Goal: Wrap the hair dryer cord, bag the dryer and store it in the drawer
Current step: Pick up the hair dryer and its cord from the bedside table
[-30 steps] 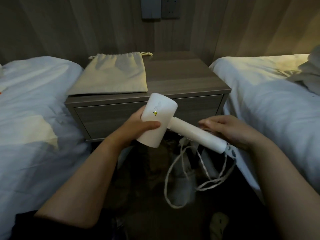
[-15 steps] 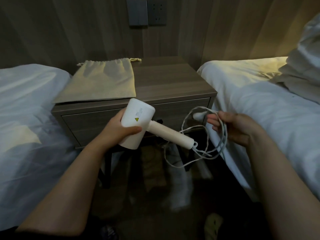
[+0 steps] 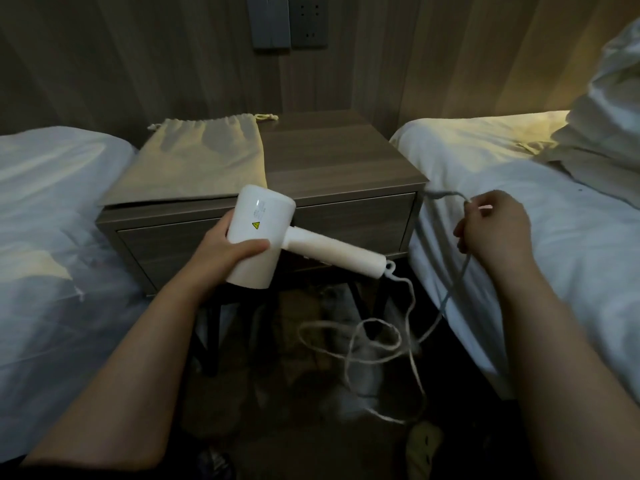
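Note:
My left hand [image 3: 227, 249] grips the round body of the white hair dryer [image 3: 263, 237], whose handle points right and slightly down. From the handle's end the white cord [image 3: 381, 344] falls in loose loops toward the floor, then rises to my right hand [image 3: 493, 230], which pinches it near the plug end over the right bed's edge. A beige drawstring bag [image 3: 197, 164] lies flat on the left half of the wooden nightstand [image 3: 332, 161]. Its drawer [image 3: 353, 223] is closed, behind the dryer.
White beds flank the nightstand, the left bed [image 3: 52, 216] and the right bed [image 3: 540, 216] with a rumpled pillow [image 3: 609, 109] at its far end. Wall sockets [image 3: 308, 20] sit above the nightstand. Dark floor with dim clutter lies below the cord.
My right hand has pulled out to the right and upward, and the bundled loops it held have dropped open into long loose loops below. The dryer stays in my left hand.

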Demonstrator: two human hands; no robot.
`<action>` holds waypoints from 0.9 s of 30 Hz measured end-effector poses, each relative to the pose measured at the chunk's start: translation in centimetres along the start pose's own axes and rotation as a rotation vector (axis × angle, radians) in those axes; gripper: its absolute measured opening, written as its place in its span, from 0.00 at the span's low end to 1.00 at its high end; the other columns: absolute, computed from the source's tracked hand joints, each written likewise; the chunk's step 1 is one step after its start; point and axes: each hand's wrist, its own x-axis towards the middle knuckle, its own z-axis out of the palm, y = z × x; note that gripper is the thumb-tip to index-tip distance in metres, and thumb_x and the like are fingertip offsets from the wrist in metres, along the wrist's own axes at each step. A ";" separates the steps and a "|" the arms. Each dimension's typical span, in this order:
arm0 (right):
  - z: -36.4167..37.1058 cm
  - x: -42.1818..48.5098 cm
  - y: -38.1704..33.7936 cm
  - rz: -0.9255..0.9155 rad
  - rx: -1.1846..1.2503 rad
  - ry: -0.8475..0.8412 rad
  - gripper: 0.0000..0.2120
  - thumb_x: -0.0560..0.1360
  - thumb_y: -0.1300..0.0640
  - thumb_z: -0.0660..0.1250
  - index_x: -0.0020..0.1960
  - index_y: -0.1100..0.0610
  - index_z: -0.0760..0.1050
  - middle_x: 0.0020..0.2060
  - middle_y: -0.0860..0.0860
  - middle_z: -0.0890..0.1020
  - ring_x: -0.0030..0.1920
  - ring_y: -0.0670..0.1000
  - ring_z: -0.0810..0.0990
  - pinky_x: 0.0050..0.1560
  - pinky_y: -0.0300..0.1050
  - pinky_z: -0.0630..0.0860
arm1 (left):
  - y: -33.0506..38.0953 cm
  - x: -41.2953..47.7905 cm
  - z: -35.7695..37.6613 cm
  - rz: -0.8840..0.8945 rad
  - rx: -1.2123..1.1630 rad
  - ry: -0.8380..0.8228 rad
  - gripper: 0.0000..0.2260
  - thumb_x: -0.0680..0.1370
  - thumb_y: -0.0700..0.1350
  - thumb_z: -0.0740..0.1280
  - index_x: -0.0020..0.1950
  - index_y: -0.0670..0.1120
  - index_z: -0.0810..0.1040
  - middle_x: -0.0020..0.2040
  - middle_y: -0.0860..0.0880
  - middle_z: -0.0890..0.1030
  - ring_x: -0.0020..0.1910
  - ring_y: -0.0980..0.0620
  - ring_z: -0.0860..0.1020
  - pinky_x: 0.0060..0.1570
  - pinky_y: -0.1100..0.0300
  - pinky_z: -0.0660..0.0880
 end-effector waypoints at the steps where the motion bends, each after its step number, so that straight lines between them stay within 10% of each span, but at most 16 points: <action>1: 0.0 0.0 0.0 0.040 0.057 0.012 0.09 0.77 0.58 0.57 0.50 0.61 0.71 0.37 0.60 0.82 0.29 0.58 0.78 0.36 0.48 0.76 | 0.0 0.0 0.0 -0.013 -0.055 0.015 0.32 0.55 0.54 0.72 0.59 0.56 0.70 0.49 0.55 0.78 0.47 0.54 0.77 0.43 0.56 0.74; 7: -0.4 0.0 -0.9 0.250 0.598 -0.253 0.06 0.76 0.64 0.59 0.41 0.58 0.68 0.25 0.56 0.76 0.18 0.49 0.69 0.26 0.42 0.66 | 0.3 0.0 0.2 -0.026 -0.274 0.131 0.24 0.65 0.49 0.70 0.61 0.53 0.72 0.53 0.48 0.79 0.50 0.47 0.79 0.44 0.53 0.76; 14: -2.0 -0.9 -2.0 0.013 0.762 -0.701 0.07 0.66 0.59 0.67 0.40 0.63 0.75 0.19 0.51 0.69 0.21 0.48 0.65 0.24 0.38 0.62 | 0.6 0.1 1.1 0.064 -0.135 0.295 0.25 0.71 0.43 0.72 0.66 0.48 0.70 0.58 0.47 0.76 0.54 0.47 0.76 0.46 0.55 0.74; 23: 2.0 -1.9 -0.2 -0.182 -0.267 -0.965 0.05 0.73 0.59 0.68 0.48 0.55 0.81 0.35 0.51 0.81 0.36 0.45 0.77 0.33 0.27 0.68 | 0.7 -0.3 3.1 0.084 -0.024 0.279 0.29 0.69 0.42 0.74 0.68 0.48 0.67 0.56 0.52 0.73 0.53 0.52 0.73 0.47 0.59 0.70; 27: 2.8 -1.2 1.3 -0.258 -0.596 -0.722 0.07 0.74 0.54 0.64 0.44 0.56 0.79 0.45 0.56 0.82 0.48 0.55 0.80 0.45 0.41 0.73 | 0.8 -0.4 3.4 0.090 -0.022 0.244 0.29 0.69 0.42 0.74 0.68 0.47 0.67 0.56 0.51 0.74 0.53 0.51 0.73 0.47 0.59 0.70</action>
